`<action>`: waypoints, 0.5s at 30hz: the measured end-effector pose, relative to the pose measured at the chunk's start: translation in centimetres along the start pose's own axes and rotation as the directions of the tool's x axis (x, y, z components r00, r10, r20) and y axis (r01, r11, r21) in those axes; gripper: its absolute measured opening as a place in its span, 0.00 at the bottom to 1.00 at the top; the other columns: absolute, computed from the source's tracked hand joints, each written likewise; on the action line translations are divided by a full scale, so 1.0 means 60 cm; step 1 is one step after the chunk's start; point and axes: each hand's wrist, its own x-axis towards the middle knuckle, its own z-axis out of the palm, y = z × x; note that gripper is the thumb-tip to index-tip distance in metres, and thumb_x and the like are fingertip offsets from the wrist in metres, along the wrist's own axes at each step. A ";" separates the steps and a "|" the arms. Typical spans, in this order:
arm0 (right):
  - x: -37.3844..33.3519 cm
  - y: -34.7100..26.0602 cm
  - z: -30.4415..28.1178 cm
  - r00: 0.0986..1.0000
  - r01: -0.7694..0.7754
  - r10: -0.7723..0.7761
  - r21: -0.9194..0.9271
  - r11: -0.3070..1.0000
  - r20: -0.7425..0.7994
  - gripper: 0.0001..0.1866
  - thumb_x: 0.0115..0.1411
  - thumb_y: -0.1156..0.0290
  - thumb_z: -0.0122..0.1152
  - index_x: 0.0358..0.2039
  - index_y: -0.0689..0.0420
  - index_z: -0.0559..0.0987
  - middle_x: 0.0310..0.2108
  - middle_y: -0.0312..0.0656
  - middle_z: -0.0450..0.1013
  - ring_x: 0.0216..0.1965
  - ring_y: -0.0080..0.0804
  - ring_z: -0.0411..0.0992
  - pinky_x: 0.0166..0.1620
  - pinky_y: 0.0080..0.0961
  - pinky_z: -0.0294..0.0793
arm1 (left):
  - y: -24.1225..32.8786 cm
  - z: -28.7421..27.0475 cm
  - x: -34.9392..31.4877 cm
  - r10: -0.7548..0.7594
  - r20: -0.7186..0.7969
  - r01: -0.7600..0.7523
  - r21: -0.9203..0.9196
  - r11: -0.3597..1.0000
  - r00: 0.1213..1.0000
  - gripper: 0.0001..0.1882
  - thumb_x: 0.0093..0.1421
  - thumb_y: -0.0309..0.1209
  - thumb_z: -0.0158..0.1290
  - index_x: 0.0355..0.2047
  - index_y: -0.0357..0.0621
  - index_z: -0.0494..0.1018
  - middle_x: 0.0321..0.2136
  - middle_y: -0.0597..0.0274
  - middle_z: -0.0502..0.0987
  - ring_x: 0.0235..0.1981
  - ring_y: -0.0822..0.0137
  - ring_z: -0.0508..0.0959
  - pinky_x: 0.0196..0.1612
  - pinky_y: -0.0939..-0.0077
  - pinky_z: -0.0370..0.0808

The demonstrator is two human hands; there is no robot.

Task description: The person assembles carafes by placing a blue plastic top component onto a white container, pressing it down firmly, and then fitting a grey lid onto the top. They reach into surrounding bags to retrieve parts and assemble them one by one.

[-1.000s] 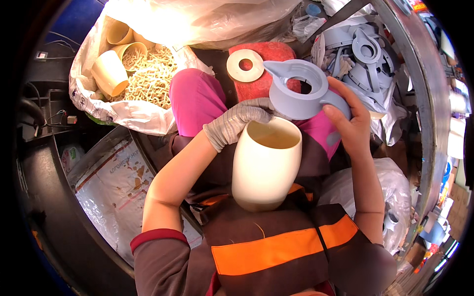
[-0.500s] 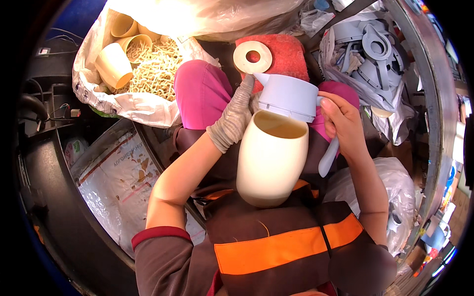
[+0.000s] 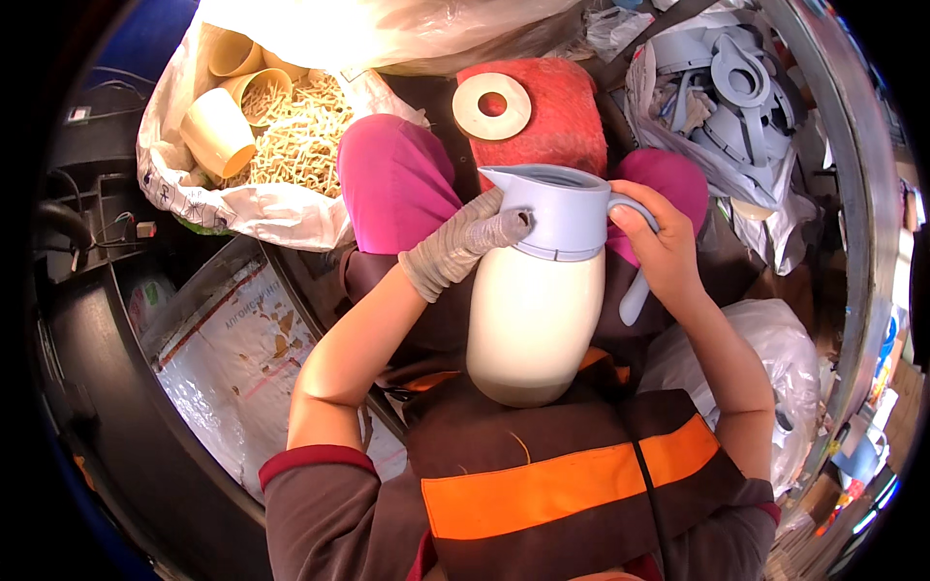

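A cream, barrel-shaped jug body [image 3: 535, 329] rests in my lap, leaning against my apron. On its mouth sits a pale blue-grey collar [image 3: 572, 221] with a pointed spout to the left and a handle to the right. My left hand [image 3: 469, 242], in a knitted glove, is closed round the spout side of the collar, thumb across its front. The bare right hand [image 3: 659, 237] is pinching the top of the handle [image 3: 635, 205], whose lower end [image 3: 635, 298] hangs free beside the body. Whether the collar is fully seated all round cannot be seen.
Beyond my knees lies a cream ring [image 3: 492, 107] on a red pad [image 3: 572, 107]. A white sack [image 3: 281, 218] with cream cups and small sticks stands far left. At far right a bag holds several blue-grey collars [image 3: 741, 97]. A metal frame [image 3: 867, 194] edges the right side.
The collar has come down from a tilt above the open mouth onto the jug body, turned upright. My left thumb has moved to its front; my right hand has shifted slightly down.
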 end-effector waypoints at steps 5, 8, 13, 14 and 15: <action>0.003 0.024 0.015 0.998 0.063 -0.063 -0.008 0.998 -0.016 0.15 0.62 0.67 0.57 0.46 0.62 0.76 0.38 0.40 0.77 0.41 0.24 0.74 0.46 0.20 0.71 | 0.021 0.011 -0.002 -0.027 -0.028 0.031 0.146 0.989 0.999 0.39 0.56 0.48 0.59 0.60 0.37 0.60 0.52 0.60 0.69 0.54 0.69 0.68 0.58 0.73 0.63; 0.003 0.037 0.008 0.993 0.119 -0.119 -0.101 0.988 0.007 0.15 0.62 0.64 0.57 0.45 0.60 0.77 0.36 0.40 0.76 0.39 0.25 0.75 0.40 0.20 0.72 | 0.008 0.017 -0.004 -0.030 -0.103 0.048 0.173 0.984 0.994 0.38 0.55 0.45 0.60 0.60 0.38 0.60 0.51 0.61 0.70 0.53 0.69 0.68 0.58 0.73 0.64; 0.017 -0.016 -0.049 0.834 -0.423 0.356 0.072 0.903 0.422 0.17 0.62 0.56 0.54 0.31 0.60 0.75 0.27 0.38 0.73 0.24 0.25 0.74 0.29 0.19 0.68 | 0.023 0.032 -0.006 -0.119 -0.041 0.125 0.226 0.966 0.992 0.37 0.54 0.41 0.60 0.60 0.39 0.60 0.50 0.62 0.71 0.51 0.71 0.69 0.55 0.75 0.67; 0.022 -0.017 -0.057 0.763 -0.502 0.379 0.110 0.858 0.523 0.19 0.62 0.54 0.53 0.28 0.59 0.75 0.25 0.37 0.72 0.21 0.25 0.73 0.27 0.18 0.67 | 0.022 0.032 -0.006 -0.139 -0.024 0.140 0.244 0.959 0.990 0.37 0.53 0.40 0.60 0.59 0.39 0.60 0.49 0.63 0.71 0.50 0.72 0.70 0.54 0.75 0.67; 0.023 -0.017 -0.060 0.765 -0.478 0.349 0.113 0.871 0.541 0.20 0.62 0.54 0.51 0.21 0.57 0.71 0.18 0.35 0.69 0.15 0.23 0.69 0.25 0.20 0.66 | 0.024 0.044 -0.009 -0.056 -0.029 0.061 0.223 0.973 0.998 0.32 0.56 0.38 0.58 0.57 0.38 0.63 0.46 0.64 0.71 0.47 0.74 0.70 0.51 0.76 0.69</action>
